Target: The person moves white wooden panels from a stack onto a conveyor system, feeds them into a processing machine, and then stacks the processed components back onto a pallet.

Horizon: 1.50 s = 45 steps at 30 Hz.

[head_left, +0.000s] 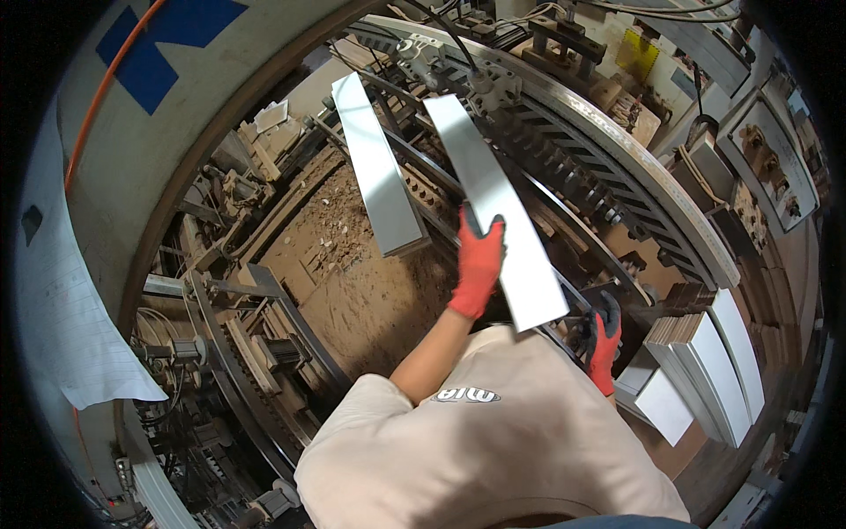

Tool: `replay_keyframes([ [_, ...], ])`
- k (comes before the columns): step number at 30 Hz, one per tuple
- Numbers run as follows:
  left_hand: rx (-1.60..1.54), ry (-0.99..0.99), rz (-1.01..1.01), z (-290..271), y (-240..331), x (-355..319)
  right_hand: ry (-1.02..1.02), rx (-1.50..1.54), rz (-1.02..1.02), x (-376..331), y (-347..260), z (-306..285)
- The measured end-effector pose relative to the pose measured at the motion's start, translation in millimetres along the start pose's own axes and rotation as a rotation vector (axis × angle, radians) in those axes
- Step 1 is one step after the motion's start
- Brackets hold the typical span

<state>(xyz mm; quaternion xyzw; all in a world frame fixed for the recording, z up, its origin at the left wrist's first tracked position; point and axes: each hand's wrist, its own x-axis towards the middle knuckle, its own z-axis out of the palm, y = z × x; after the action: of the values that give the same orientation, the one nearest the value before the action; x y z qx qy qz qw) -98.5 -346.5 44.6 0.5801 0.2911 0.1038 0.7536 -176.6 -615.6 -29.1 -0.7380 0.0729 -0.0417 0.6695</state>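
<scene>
Two red-gloved hands are working one long white panel here: your left hand is pinching its left edge with fingers curled over the face, while your right hand is sitting under the near corner, grip hidden so I can't tell. Looks like you're mid-feed, and next you'd want it squared with the second panel lying just beyond your fingertips. Sawdust is covering the machine bed below, and stacked boards are waiting right of your right hand.

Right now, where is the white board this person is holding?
In the head view, the white board sits centre-right over the machine's conveyor rails, gripped by the left hand, beside a second board.
</scene>
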Motion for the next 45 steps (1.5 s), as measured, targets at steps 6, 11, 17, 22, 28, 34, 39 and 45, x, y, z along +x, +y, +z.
replay_keyframes([
  [6, -0.102, -0.062, 0.205, -106, 66, 11, -0.061, 0.142, 0.118, -2, -11, 17],
  [11, 0.069, -0.050, 0.214, -142, 75, 7, -0.583, 0.191, 0.060, 15, -74, 89],
  [17, 0.190, -0.002, 0.330, -156, 89, 7, -0.953, 0.370, 0.274, -2, -122, 188],
  [22, 0.116, -0.008, 0.399, -182, 79, 19, -0.873, 0.490, 0.263, -15, -133, 256],
  [28, 0.038, 0.132, 0.427, -194, 70, 70, -0.873, 0.272, 0.120, 4, -137, 300],
  [34, 0.168, 0.223, 0.533, -200, 57, 186, -0.672, -0.262, -0.326, 86, -102, 371],
  [39, 0.096, 0.227, 0.324, -196, 19, 207, -0.363, -0.632, -0.413, 84, -71, 374],
  [45, -0.523, -0.377, 0.007, -202, 35, 159, -0.470, 0.277, 0.022, 35, 12, 354],
])
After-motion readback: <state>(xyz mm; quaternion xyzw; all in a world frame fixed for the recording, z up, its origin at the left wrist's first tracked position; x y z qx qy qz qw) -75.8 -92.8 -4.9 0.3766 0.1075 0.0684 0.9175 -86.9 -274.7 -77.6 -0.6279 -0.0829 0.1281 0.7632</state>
